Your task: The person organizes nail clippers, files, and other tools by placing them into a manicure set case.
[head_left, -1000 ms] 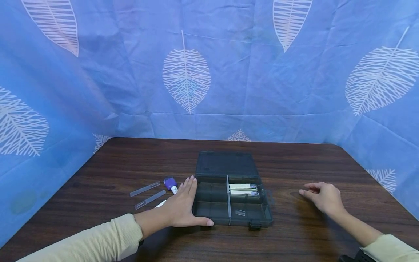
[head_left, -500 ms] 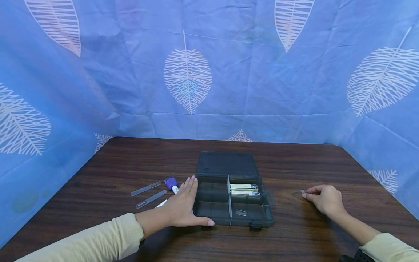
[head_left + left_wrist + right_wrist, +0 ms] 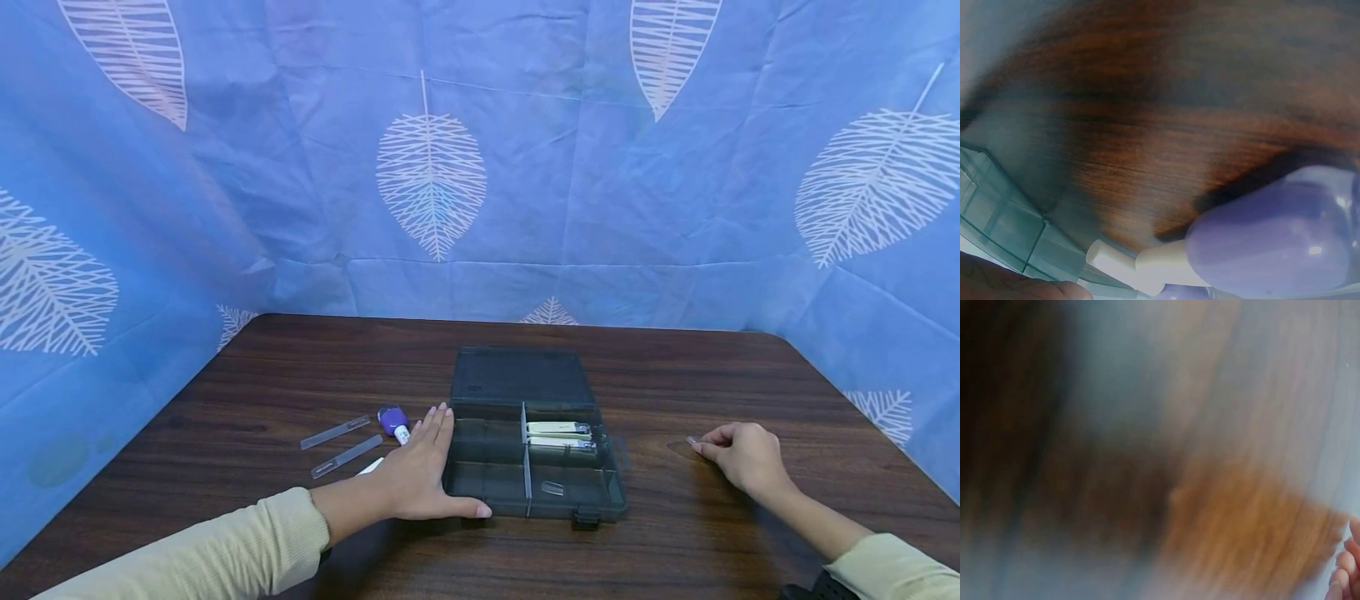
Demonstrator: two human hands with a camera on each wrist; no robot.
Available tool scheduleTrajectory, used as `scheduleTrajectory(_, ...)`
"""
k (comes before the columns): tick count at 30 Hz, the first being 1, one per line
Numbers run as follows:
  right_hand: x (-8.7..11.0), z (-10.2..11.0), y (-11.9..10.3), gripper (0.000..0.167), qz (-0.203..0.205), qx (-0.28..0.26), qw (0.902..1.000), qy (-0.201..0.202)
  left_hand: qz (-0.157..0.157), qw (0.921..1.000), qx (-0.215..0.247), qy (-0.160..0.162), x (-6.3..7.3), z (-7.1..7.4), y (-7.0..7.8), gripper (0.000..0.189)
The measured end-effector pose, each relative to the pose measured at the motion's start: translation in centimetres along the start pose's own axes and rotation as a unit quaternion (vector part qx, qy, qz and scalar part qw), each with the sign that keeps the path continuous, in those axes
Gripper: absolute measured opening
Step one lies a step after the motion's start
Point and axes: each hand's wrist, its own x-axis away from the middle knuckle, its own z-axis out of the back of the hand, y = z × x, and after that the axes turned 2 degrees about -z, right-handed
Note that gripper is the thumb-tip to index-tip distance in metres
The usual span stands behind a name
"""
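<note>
My left hand [image 3: 416, 475] lies with fingers straight along the left side of a dark translucent compartment box [image 3: 491, 508], its thumb at the front edge. The box's lid is folded back. Two nail clippers [image 3: 558, 428] lie in its back right compartment, and a small clear plastic piece [image 3: 552, 488] in the front right one. Off to the right, my right hand [image 3: 746, 458] pinches a similar small clear piece [image 3: 692, 440] between thumb and fingertips, close to the table. The right wrist view is blurred and shows only fingertips [image 3: 1347, 569] at its edge.
Left of the box are a purple bottle with a white cap [image 3: 392, 419] and two clear flat strips [image 3: 347, 457]. In the left wrist view, a purple bottle [image 3: 1272, 237] is near, with another partly hidden behind it. A blue leaf-patterned cloth [image 3: 525, 208] surrounds the table.
My right hand has closed its fingertips on the small clear piece, which now shows at their tips. The left hand and the box have stayed in place.
</note>
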Motion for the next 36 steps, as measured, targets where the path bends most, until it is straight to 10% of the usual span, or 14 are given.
scheduleTrajectory(36,0.7,2.0,-3.6,0.01,0.058,-0.047,0.997,0.018,-0.01,0.9999,0.008,0.0,0.1,0.1,-0.1,0.118)
